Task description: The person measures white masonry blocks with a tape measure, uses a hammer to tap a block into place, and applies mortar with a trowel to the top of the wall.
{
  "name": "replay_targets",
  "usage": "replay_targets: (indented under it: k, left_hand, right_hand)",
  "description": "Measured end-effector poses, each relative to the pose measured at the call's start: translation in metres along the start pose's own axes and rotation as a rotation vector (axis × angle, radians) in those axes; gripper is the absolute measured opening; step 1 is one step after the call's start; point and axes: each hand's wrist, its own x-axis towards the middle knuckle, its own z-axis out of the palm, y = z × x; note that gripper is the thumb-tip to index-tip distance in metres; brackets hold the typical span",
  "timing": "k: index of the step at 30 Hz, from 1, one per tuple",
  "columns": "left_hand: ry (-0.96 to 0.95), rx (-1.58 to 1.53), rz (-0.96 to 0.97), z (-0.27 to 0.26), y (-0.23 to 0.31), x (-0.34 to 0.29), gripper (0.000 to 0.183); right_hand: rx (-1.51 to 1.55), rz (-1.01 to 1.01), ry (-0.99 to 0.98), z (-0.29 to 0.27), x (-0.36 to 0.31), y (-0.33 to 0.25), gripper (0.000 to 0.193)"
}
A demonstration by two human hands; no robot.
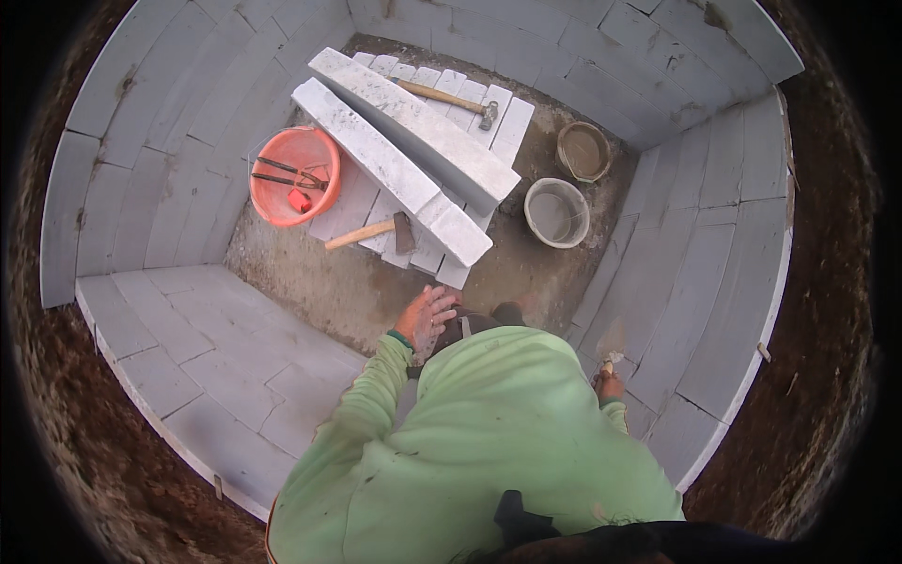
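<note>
My left hand [425, 318] is held out in front of my body, its fingers apart and nothing in it. It is close to my dark-clothed leg, just short of the near end of the long white blocks. Off to the right, my right hand [609, 385] is closed round the handle of what looks like a small trowel [613, 355]. The trowel's blade is up against the grey block wall [695, 291] on that side, smeared and hard to make out.
Two long white blocks [395, 174] lie on a layer of white blocks, with a hammer [451, 99] and a hatchet [395, 233] beside them. An orange bucket [266, 209] at left holds pliers-like tools. Two round tubs [531, 221] stand at right. Block walls enclose me.
</note>
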Motion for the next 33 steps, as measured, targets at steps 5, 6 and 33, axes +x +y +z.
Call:
replay_targets:
  k: [5, 6, 33]
  left_hand:
    - [0.456, 0.290, 0.541, 0.005, 0.047, 0.003, 0.065]
    - [0.454, 0.300, 0.529, 0.002, 0.050, 0.003, 0.065]
    - [0.805, 1.252, 0.661, -0.080, 0.043, 0.016, 0.060]
  right_hand:
    - [0.022, 0.023, -0.013, 0.021, 0.003, -0.012, 0.013]
    - [0.002, -0.004, -0.012, 0.027, 0.002, -0.013, 0.014]
    - [-0.254, -0.311, -0.194, 0.157, -0.023, -0.069, 0.041]
